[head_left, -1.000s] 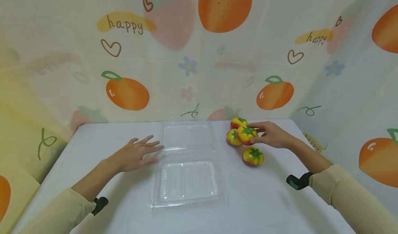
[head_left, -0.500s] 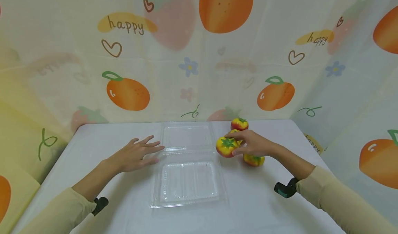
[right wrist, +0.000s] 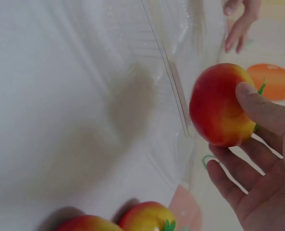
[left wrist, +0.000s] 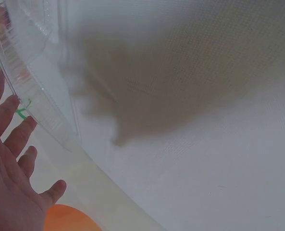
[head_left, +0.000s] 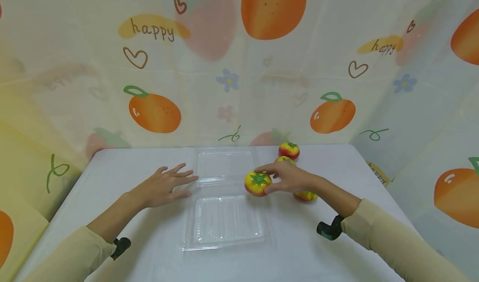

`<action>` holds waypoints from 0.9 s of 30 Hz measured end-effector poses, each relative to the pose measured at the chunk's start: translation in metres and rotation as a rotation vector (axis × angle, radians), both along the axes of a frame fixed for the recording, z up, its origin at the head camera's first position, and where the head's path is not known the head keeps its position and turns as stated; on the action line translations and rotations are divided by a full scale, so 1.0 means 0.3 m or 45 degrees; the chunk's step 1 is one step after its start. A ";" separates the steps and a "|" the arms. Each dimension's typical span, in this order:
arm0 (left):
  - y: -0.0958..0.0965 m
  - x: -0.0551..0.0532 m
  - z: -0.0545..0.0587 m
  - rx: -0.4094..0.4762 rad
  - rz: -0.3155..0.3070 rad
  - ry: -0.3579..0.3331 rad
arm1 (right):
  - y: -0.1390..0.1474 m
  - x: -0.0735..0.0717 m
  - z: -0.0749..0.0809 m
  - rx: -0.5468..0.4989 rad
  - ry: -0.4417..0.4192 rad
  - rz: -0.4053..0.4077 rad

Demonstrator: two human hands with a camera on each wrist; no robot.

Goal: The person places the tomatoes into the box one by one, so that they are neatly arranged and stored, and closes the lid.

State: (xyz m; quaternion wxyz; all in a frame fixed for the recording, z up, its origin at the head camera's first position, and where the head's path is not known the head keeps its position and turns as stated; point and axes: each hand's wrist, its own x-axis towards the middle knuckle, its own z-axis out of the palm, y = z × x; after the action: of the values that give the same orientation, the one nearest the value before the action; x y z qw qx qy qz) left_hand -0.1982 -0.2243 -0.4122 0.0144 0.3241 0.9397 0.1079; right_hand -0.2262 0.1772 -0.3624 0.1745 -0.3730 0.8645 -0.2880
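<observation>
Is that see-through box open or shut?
Open. The head view shows the see-through box unfolded on the white table, its two halves lying one behind the other.

I see lots of room on the table (head_left: 232, 267) in front of the see-through box (head_left: 218, 246). The left hand (head_left: 161, 188) blocks its left side; the right hand (head_left: 290, 178) and its fruit (head_left: 257, 184) block the right. Three more fruits (head_left: 289, 150) crowd there, and a cloth wall (head_left: 258, 107) stands behind.
</observation>
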 end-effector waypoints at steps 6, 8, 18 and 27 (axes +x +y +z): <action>0.000 0.001 0.003 0.000 -0.009 0.007 | -0.036 -0.002 -0.016 -0.003 -0.019 0.017; 0.000 0.000 0.002 -0.001 -0.009 0.012 | -0.043 -0.005 -0.026 0.004 -0.009 0.020; -0.001 -0.007 -0.005 0.006 -0.016 0.040 | -0.100 -0.005 -0.036 0.036 -0.045 0.021; -0.004 -0.005 -0.005 -0.007 -0.002 0.005 | -0.166 0.006 -0.026 0.077 -0.091 0.043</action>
State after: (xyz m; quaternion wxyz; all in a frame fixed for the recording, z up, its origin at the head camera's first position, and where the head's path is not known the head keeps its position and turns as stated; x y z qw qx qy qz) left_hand -0.1997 -0.2256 -0.4139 0.0136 0.3249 0.9398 0.1048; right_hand -0.2245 0.1274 -0.3704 0.2211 -0.3715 0.8598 -0.2719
